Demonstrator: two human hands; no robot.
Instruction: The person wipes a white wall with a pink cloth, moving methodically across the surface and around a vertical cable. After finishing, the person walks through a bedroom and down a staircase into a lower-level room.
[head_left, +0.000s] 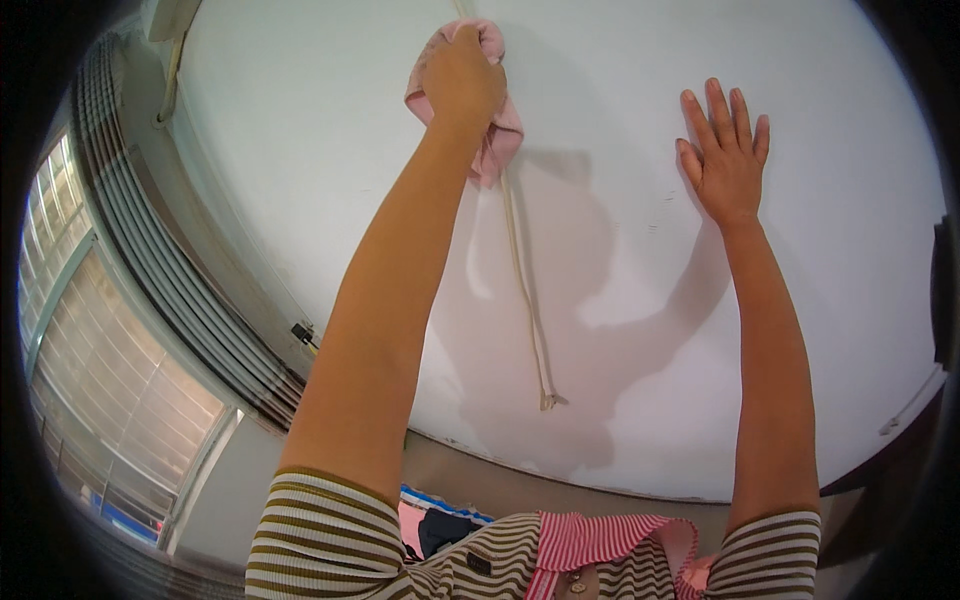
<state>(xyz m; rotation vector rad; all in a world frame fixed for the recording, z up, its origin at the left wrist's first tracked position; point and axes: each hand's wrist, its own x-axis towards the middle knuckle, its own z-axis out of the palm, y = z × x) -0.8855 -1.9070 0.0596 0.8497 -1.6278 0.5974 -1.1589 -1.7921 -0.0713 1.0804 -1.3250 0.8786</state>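
With fingers closed, my left hand (466, 79) grips a bunched pink cloth (495, 154) high against the white wall (840, 247). A slim cream-coloured cable (517, 255) comes out above and below the cloth; the stretch behind it is hidden. Its lower end hangs against the wall and finishes in a small pale fitting (548, 401), too small to make out. To the right, my right hand (726, 161) rests palm toward the wall, fingers spread, holding nothing.
A gathered grey curtain (161, 247) and a barred window (120, 360) are on the left. Near the curtain, a black plug (302, 332) sits low on the wall. A dark object (941, 292) stands at the right rim. Small scuffs mark the wall near my right hand.
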